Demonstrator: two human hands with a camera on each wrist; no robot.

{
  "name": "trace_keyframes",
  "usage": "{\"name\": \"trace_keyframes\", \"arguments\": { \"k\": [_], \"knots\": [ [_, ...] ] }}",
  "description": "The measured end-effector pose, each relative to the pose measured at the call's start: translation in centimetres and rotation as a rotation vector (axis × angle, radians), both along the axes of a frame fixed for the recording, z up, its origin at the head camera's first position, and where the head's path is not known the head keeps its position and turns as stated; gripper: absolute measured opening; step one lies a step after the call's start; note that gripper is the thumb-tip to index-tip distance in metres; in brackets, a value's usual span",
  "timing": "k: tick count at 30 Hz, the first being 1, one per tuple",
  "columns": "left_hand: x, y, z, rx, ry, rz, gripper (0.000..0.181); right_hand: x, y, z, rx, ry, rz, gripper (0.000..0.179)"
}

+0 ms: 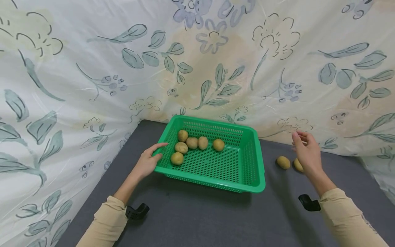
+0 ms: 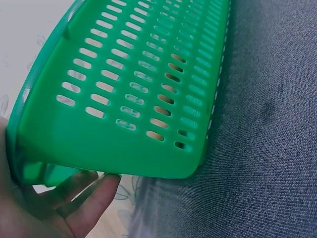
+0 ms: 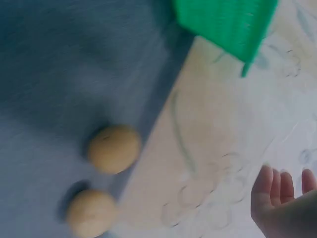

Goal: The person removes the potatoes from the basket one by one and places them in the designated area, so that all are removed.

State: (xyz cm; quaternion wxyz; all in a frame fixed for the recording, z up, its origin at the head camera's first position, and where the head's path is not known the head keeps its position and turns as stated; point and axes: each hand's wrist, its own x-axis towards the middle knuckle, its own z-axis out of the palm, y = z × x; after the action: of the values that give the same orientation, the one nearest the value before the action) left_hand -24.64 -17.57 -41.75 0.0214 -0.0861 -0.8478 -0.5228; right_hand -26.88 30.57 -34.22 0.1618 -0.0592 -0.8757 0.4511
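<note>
A green plastic basket point(image 1: 213, 183) with slotted walls holds several potatoes point(image 1: 192, 143), most of them grouped toward its left side. My left hand point(image 1: 147, 161) grips the basket's left rim; in the left wrist view its fingers point(image 2: 96, 201) curl around under the rim. On the right, my right hand point(image 1: 306, 151) is raised over the table with nothing in it, fingers loosely bent. Below and beside it lie two loose potatoes, one in full sight point(image 1: 283, 162) and another point(image 1: 298, 165) partly covered by the hand. Both appear in the right wrist view too.
A dark grey cloth point(image 1: 197, 219) covers the table. Floral sheeting point(image 1: 216, 68) hangs behind it and along the left side, close to the basket's back edge. Black wrist mounts point(image 1: 137, 211) sit at both sleeves.
</note>
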Motion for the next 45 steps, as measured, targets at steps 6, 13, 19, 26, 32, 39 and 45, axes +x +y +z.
{"name": "trace_keyframes", "arguments": {
  "k": [6,13,19,26,32,39,45],
  "knots": [
    [0.1,0.0,0.1,-0.003,0.006,0.002,0.045,-1.7,-2.5,2.4,-0.284,-0.055,0.158,0.069],
    [0.2,-0.1,0.0,-0.007,0.015,0.006,0.044,-3.7,-5.1,4.2,-0.734,-0.282,0.375,0.058],
    [0.0,0.0,-0.1,-0.007,0.007,0.002,0.045,-5.2,-6.7,4.7,-0.890,-0.448,0.382,0.069],
    [-0.2,0.0,-0.1,-0.009,0.005,0.001,0.044,-6.5,-8.7,4.5,-0.970,-0.511,0.325,0.062],
    [-0.2,-0.1,-0.1,-0.016,0.005,0.018,0.043,-7.6,-11.1,3.1,-1.001,-0.535,0.265,0.060],
    [-0.1,0.0,-0.3,-0.014,0.001,0.000,0.044,-8.4,-12.5,0.9,-1.033,-0.588,0.178,0.059],
    [-0.1,0.0,-0.1,-0.010,0.011,0.008,0.044,-8.8,-13.0,-0.4,-1.068,-0.614,0.158,0.059]
  ]
}}
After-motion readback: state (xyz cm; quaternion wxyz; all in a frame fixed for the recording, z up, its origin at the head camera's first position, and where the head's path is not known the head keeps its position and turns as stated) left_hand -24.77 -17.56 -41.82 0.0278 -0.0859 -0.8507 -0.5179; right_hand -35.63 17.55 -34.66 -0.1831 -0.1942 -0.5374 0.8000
